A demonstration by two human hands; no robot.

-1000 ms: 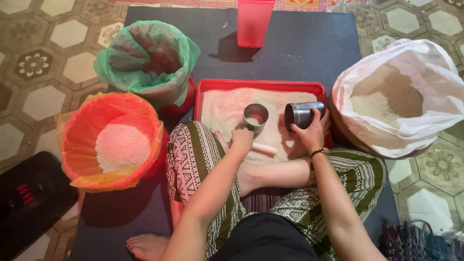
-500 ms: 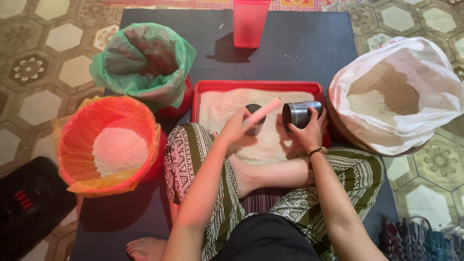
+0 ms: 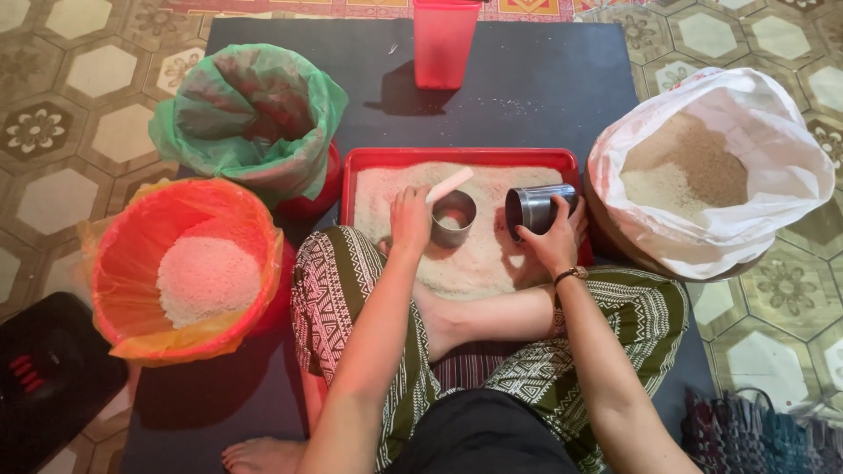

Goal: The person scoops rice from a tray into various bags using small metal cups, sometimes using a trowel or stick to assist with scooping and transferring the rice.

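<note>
Tiles in a cream and brown flower pattern cover the floor [image 3: 53, 132], and a dark mat [image 3: 527, 88] lies over them. On the mat sits a red tray [image 3: 457, 156] spread with pale grain. The left hand [image 3: 410, 219] is closed around a flat pale stick [image 3: 450, 185], held beside an upright metal cup [image 3: 454, 218] standing in the tray. The right hand [image 3: 553, 241] grips a second metal cup [image 3: 531, 209], tipped on its side over the tray's right end. An orange-lined basket [image 3: 184, 268] of white grain, a green-lined basket [image 3: 246, 118], a white sack [image 3: 711, 171] of brownish grain and a red tub [image 3: 445, 42] stand around.
</note>
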